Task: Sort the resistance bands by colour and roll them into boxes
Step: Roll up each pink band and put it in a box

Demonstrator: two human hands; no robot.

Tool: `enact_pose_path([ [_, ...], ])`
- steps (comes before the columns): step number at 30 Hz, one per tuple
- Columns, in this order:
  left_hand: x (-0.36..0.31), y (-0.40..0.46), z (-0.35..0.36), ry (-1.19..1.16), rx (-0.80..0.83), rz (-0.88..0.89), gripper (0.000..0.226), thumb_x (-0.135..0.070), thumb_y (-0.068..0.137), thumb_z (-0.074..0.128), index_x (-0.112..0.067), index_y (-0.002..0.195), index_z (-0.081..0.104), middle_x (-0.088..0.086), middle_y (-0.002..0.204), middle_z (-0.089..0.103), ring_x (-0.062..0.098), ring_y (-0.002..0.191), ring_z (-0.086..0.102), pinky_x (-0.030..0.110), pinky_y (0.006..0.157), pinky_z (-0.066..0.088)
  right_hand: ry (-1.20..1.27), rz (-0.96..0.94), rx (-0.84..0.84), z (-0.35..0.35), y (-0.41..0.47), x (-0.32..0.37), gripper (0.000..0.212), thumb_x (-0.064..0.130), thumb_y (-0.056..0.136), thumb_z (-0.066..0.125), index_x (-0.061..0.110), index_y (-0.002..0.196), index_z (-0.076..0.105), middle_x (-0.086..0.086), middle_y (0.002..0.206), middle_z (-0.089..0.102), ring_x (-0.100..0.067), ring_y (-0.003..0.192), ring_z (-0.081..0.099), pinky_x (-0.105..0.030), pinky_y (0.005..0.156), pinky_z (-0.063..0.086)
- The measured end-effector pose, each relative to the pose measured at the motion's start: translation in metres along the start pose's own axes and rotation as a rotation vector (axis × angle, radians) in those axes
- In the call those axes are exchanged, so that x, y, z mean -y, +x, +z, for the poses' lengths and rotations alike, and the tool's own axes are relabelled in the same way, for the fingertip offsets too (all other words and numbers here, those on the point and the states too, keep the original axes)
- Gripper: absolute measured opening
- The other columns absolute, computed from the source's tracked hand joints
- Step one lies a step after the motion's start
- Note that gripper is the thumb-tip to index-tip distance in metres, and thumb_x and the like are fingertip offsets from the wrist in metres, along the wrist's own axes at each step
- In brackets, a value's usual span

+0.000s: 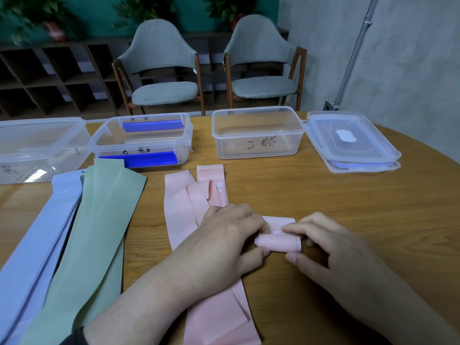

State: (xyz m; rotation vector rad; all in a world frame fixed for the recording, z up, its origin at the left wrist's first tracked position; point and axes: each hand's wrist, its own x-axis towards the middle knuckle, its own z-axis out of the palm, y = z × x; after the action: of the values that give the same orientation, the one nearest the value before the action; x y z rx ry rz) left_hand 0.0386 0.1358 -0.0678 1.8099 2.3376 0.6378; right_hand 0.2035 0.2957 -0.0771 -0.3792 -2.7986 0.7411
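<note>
A pink band, partly rolled into a small roll (pixel 278 242), lies on the wooden table in front of me. My left hand (pixel 224 242) grips the roll's left end and my right hand (pixel 331 247) pinches its right end, fingers curled round it. More flat pink bands (pixel 181 202) lie under and beside my left hand. Green bands (pixel 99 220) and light blue bands (pixel 42 235) are spread out at the left. An open clear box (pixel 256 133) stands behind the pink bands.
A clear box with blue clips (pixel 142 143) and another clear box (pixel 37 145) stand at the back left. Stacked lids (pixel 353 143) lie at the back right. Two grey chairs (pixel 164 70) stand beyond the table's far edge.
</note>
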Motion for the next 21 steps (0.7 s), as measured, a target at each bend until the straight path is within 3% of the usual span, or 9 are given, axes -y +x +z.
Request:
enact_pose_path([
  [3, 0.0, 0.0, 0.001, 0.011, -0.001, 0.01, 0.02, -0.047, 0.094, 0.059, -0.038, 0.111, 0.061, -0.018, 0.108, 0.052, 0.002, 0.108, 0.044, 0.027, 0.096, 0.03, 0.001, -0.007, -0.006, -0.001, 0.0, 0.001, 0.02, 0.042, 0.09, 0.063, 0.044, 0.11, 0.058, 0.029, 0.109, 0.046, 0.008, 0.107, 0.044, -0.008, 0.081, 0.032],
  [7, 0.0, 0.0, 0.0, -0.013, -0.009, 0.006, 0.021, -0.049, 0.092, 0.061, -0.039, 0.11, 0.06, -0.018, 0.108, 0.053, 0.003, 0.108, 0.046, 0.03, 0.097, 0.032, -0.013, -0.013, 0.009, -0.002, -0.001, 0.001, 0.022, 0.05, 0.092, 0.049, 0.045, 0.111, 0.058, 0.029, 0.111, 0.045, 0.008, 0.107, 0.044, -0.006, 0.084, 0.032],
  [21, 0.002, 0.003, 0.004, -0.052, -0.032, -0.035, 0.02, -0.051, 0.095, 0.052, -0.043, 0.112, 0.06, -0.02, 0.107, 0.051, 0.001, 0.107, 0.045, 0.029, 0.097, 0.034, -0.033, 0.062, -0.073, -0.002, 0.006, 0.011, 0.025, 0.043, 0.09, 0.054, 0.04, 0.112, 0.065, 0.026, 0.105, 0.046, 0.004, 0.106, 0.044, -0.014, 0.08, 0.037],
])
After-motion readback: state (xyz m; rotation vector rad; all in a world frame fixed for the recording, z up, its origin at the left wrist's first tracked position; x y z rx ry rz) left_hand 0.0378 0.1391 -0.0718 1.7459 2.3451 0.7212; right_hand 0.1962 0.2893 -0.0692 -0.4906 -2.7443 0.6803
